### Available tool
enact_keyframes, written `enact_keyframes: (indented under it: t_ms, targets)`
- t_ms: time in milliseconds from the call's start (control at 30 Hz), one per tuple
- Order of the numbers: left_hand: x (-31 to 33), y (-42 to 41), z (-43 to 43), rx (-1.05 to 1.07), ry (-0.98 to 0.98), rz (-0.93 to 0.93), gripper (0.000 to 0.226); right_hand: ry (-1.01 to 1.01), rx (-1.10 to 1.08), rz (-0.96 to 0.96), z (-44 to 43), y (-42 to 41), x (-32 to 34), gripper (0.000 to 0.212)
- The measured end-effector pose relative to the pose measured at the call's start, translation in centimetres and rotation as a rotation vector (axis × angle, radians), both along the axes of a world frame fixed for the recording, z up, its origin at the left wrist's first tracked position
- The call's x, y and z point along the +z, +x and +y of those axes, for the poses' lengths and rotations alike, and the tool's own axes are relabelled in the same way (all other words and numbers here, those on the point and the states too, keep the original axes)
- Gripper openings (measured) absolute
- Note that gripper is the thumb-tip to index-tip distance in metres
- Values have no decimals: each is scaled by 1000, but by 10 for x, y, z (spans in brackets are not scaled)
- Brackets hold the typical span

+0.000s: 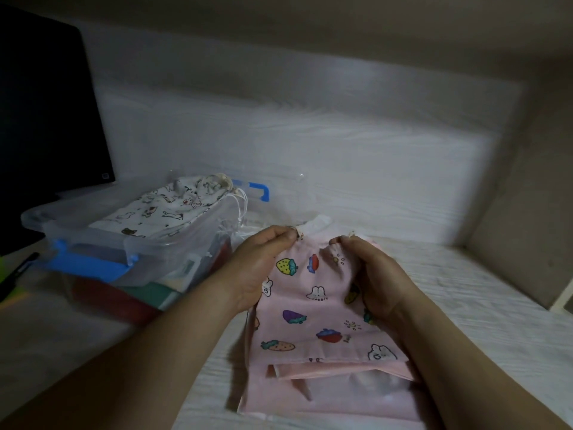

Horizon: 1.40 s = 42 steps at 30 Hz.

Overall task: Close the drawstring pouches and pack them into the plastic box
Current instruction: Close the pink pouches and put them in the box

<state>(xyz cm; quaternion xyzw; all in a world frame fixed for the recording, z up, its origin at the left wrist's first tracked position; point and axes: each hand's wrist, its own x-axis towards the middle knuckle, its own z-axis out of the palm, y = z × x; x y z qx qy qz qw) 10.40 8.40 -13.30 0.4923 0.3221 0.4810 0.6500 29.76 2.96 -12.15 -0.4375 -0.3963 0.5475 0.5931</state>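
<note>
A pale wood-grain desk (465,290) fills the view, set in a dim alcove. A dark flat monitor (46,103) stands at the far left.

In front of the monitor sits a clear plastic box with blue latches (93,240). It is open at the top and rests on red and green flat items I cannot identify. On top inside the box lies a white cotton drawstring pouch printed with small animals (155,209). Its mouth is gathered shut and its cords trail over the box's right rim, so I judge it already packed.

Just right of the box, I hold a pink fabric drawstring pouch printed with fruit and rabbits (313,305). Its lower part lies over a stack of plain pink fabric pieces (325,395) on the desk, probably more pouches waiting.

My left hand (260,262) and right hand (378,274) hold the pouch's two upper corners. The fingers (286,235) of each hand are pressed together, pinching the hem where a small pale cord end shows.

I hold both sides because pulling the cords apart would cinch the mouth. The hem is only partly puckered between my hands, so this pouch is not yet closed. The box sits near my left hand, a short carry once it is.
</note>
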Motion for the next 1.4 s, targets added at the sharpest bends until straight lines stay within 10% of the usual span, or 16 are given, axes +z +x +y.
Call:
enact_keyframes:
  t_ms: [767, 1233, 1400]
  targets:
    - [8, 1, -7, 4, 62, -100, 22, 10, 31, -38, 3, 6, -4, 37]
    - [4, -7, -1, 19, -212, -471, 29, -58, -146, 594, 9, 23, 2, 33]
    - [6, -4, -5, 49, -159, -273, 34, -91, -157, 561, 9, 26, 3, 34]
